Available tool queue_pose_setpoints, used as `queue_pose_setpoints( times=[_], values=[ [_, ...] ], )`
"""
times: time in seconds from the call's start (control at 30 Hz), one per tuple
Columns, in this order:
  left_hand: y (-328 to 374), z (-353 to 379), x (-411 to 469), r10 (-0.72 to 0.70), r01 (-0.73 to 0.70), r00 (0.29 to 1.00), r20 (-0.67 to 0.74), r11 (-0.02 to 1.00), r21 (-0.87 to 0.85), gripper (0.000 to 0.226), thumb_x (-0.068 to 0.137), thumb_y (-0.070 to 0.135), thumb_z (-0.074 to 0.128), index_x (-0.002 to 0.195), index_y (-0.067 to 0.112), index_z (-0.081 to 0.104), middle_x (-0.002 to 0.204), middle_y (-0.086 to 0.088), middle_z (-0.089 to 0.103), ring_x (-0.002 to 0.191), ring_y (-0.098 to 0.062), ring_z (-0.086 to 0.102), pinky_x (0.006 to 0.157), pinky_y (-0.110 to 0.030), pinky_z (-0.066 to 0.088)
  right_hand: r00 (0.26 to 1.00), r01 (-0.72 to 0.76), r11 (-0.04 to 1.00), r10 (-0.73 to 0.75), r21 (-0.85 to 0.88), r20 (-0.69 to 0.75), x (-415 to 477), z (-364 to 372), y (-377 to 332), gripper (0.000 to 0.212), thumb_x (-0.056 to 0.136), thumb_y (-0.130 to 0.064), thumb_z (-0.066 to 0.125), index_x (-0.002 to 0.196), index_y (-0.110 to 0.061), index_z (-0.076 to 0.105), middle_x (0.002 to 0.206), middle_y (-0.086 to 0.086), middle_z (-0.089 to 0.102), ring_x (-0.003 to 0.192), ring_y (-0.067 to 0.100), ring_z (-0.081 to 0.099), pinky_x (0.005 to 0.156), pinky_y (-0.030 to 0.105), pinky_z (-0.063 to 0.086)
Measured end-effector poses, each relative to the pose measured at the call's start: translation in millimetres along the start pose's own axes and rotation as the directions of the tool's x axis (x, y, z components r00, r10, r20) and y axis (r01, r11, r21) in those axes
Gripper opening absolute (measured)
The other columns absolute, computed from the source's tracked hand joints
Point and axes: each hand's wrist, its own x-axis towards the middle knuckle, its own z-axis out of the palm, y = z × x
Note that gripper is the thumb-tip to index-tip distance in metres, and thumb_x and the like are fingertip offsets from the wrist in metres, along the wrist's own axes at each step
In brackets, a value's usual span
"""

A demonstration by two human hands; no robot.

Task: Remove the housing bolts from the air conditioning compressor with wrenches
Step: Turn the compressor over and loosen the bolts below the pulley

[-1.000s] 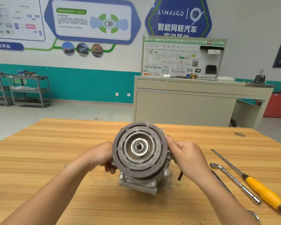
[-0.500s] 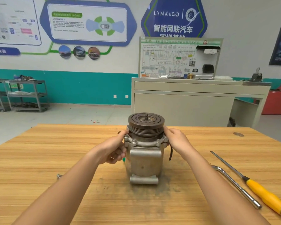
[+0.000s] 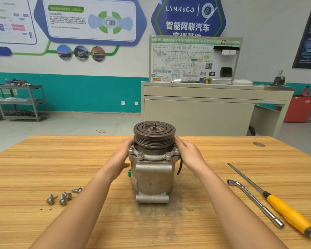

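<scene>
Grey cast metal all over, the compressor point(image 3: 152, 177) stood upright mid-table in my head-cam feed, with its long axis straight up, the dark pulley point(image 3: 154, 133) on top and its foot on the wood. That put the housing bolts point(image 3: 140, 155) around the flange point(image 3: 153, 159) just under the pulley, heads pointing up, with at least four showing on the near side.

Both hands flanked that upper end. The left hand point(image 3: 120, 157) cupped the left of the flange, and the right hand point(image 3: 189, 155) wrapped the right side, thumb up by the pulley edge. Neither held a tool, just the compressor, fingers curved to the body rather than spread wide. Couldn't tell how the fingertips sat behind it.

The bit that mattered imo: the L-shaped socket wrench point(image 3: 253, 202) lay well off to the right, beside the yellow-handled screwdriver point(image 3: 285, 212), so the right hand was nearer to fetch it. With the heads facing up, the socket would have to come down from above while the left steadied the body. A few loose bolts point(image 3: 63, 196) sat on the wooden table point(image 3: 43, 159) to the left, so I'd guess the job was partway.
</scene>
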Motion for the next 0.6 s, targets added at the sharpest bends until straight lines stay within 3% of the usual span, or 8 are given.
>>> queue_pose_setpoints(
  times=[0.1, 0.2, 0.3, 0.43, 0.53, 0.6],
  values=[
    [-7.5, 12.7, -1.2, 0.002, -0.005, 1.0, -0.018, 0.992, -0.128, 0.033, 0.1, 0.041, 0.03, 0.093, 0.03, 0.06, 0.082, 0.015, 0.072, 0.091, -0.008, 0.059, 0.076, -0.03, 0.043, 1.0, -0.008, 1.0, 0.008, 0.021, 0.003, 0.0, 0.2, 0.4, 0.051, 0.095, -0.046, 0.035, 0.1, -0.007, 0.066, 0.099, 0.013, 0.068, 0.095, 0.025, 0.061, 0.086, 0.035, 0.044],
    [-6.3, 11.6, -3.8, 0.003, -0.009, 0.997, -0.079, 0.997, -0.08, 0.036, 0.1, 0.041, 0.029, 0.085, 0.031, 0.06, 0.074, 0.014, 0.07, 0.089, -0.013, 0.059, 0.077, -0.034, 0.043, 0.999, 0.009, 0.999, -0.01, 0.042, 0.032, -0.4, 2.7, 1.9, 0.05, 0.096, -0.046, 0.033, 0.1, -0.01, 0.067, 0.096, 0.015, 0.069, 0.092, 0.031, 0.062, 0.085, 0.041, 0.046],
    [-5.9, 10.9, -12.5, 0.016, -0.022, 0.987, -0.159, 0.999, -0.039, 0.043, 0.098, 0.041, 0.031, 0.074, 0.031, 0.065, 0.066, 0.018, 0.069, 0.083, -0.008, 0.058, 0.069, -0.029, 0.041, 0.999, 0.017, 0.998, -0.019, 0.052, 0.035, -0.6, 4.8, 1.8, 0.049, 0.096, -0.045, 0.033, 0.101, -0.013, 0.069, 0.095, 0.008, 0.07, 0.093, 0.026, 0.062, 0.086, 0.038, 0.045],
    [-10.1, 15.1, -27.8, 0.023, -0.04, 0.973, -0.228, 0.997, -0.07, 0.038, 0.097, 0.038, 0.032, 0.077, 0.029, 0.062, 0.087, 0.011, 0.064, 0.085, -0.007, 0.055, 0.068, -0.028, 0.04, 0.999, 0.007, 0.989, -0.012, 0.145, 0.036, -11.9, 4.7, 5.2, 0.042, 0.095, -0.045, 0.035, 0.088, -0.021, 0.07, 0.088, 0.002, 0.071, 0.089, 0.02, 0.064, 0.083, 0.034, 0.047],
    [-10.6, 17.6, -33.1, 0.006, -0.029, 0.974, -0.225, 0.994, -0.101, 0.034, 0.097, 0.04, 0.031, 0.098, 0.021, 0.059, 0.112, -0.003, 0.06, 0.103, -0.019, 0.054, 0.08, -0.034, 0.041, 0.999, -0.008, 0.979, 0.0, 0.206, 0.039, -21.1, 3.8, 0.4, 0.037, 0.096, -0.043, 0.036, 0.091, -0.026, 0.068, 0.091, -0.009, 0.069, 0.094, 0.012, 0.062, 0.081, 0.026, 0.045],
    [-9.7, 18.1, -35.0, -0.019, -0.005, 0.974, -0.225, 0.994, -0.108, 0.044, 0.097, 0.043, 0.031, 0.122, 0.015, 0.055, 0.129, -0.008, 0.054, 0.119, -0.025, 0.049, 0.092, -0.039, 0.039, 1.0, -0.024, 0.981, 0.022, 0.194, 0.014, -26.2, 3.8, -3.4, 0.04, 0.096, -0.043, 0.036, 0.097, -0.02, 0.068, 0.095, -0.002, 0.07, 0.094, 0.013, 0.062, 0.081, 0.028, 0.046]
  ],
)
